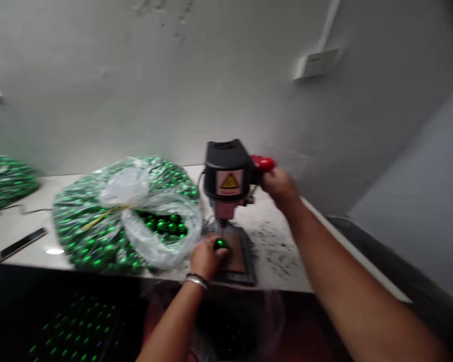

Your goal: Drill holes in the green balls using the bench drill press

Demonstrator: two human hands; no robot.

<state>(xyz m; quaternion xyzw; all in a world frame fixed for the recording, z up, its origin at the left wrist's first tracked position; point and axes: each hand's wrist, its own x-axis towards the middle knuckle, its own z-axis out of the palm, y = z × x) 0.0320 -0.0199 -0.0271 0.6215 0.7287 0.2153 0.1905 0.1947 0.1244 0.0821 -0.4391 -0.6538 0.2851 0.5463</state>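
Observation:
A black bench drill press (228, 173) with a yellow warning label stands on the white table. My right hand (281, 186) is closed around its red handle (264, 163) on the machine's right side. Low on the machine, my left hand (206, 259) pinches a shiny green ball (221, 244) over the base plate (236, 251), just under the drill's spindle. Whether the drill tip touches the ball cannot be made out. An opened clear plastic bag (154, 251) full of similar green balls lies left of the machine.
A second bag of green balls (9, 178) sits at the far left. A phone (20, 245) lies near the table's front edge. Dark shavings (277, 251) are scattered right of the machine. Below the edge are more green balls (75, 327) and an open plastic bag (274, 322).

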